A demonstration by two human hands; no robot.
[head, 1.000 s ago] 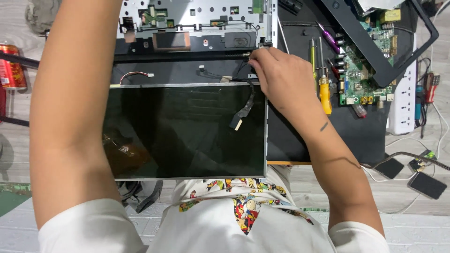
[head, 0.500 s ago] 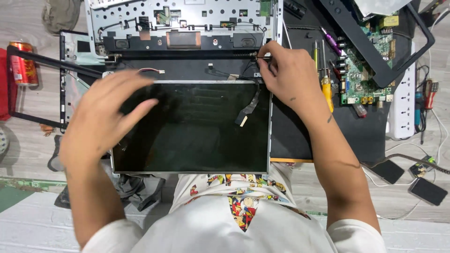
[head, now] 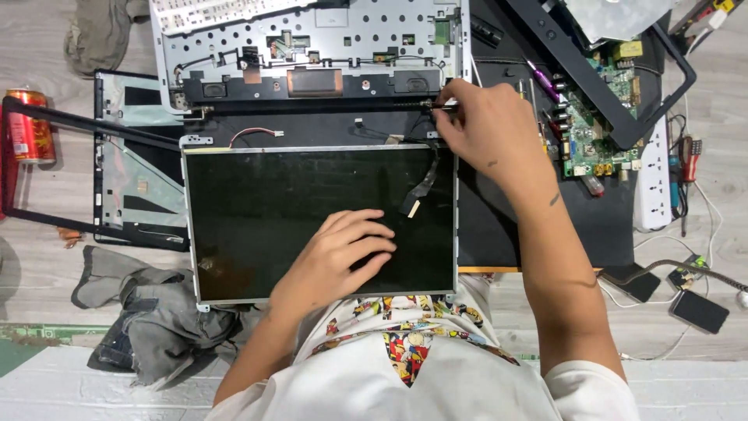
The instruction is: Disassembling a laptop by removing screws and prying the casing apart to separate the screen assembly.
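Black and glossy, the bare rectangular laptop display panel (head: 319,222) lies flat in the middle of the head view, already out of its housing. Its metal edge brackets are exposed, and the thin black plastic bezel frame (head: 47,168) rests well apart at the left. The silver perforated laptop chassis (head: 312,47) lies beyond the panel's far edge, opened up, with its copper-coloured plate showing. Judging by this, the strip-down is well advanced: bezel off, panel freed from the lid. What seems left is the far right corner, where the flat black ribbon cable (head: 421,191) trails loose across the glass and thin wires run along the hinge line.

The left hand (head: 343,249) lies spread on the panel's near half, fingers slack and resting on the glass, gripping nothing. The right hand (head: 487,132) is closed at that far right corner, fingertips pinched on a small dark tool tip or fitting (head: 444,109); which of the two cannot be told.

As for containers, the only one is a red drink can (head: 29,125) standing at the far left on the floor; whether anything is in it cannot be seen. A green circuit board (head: 596,129) and a white power strip (head: 650,175) lie to the right.
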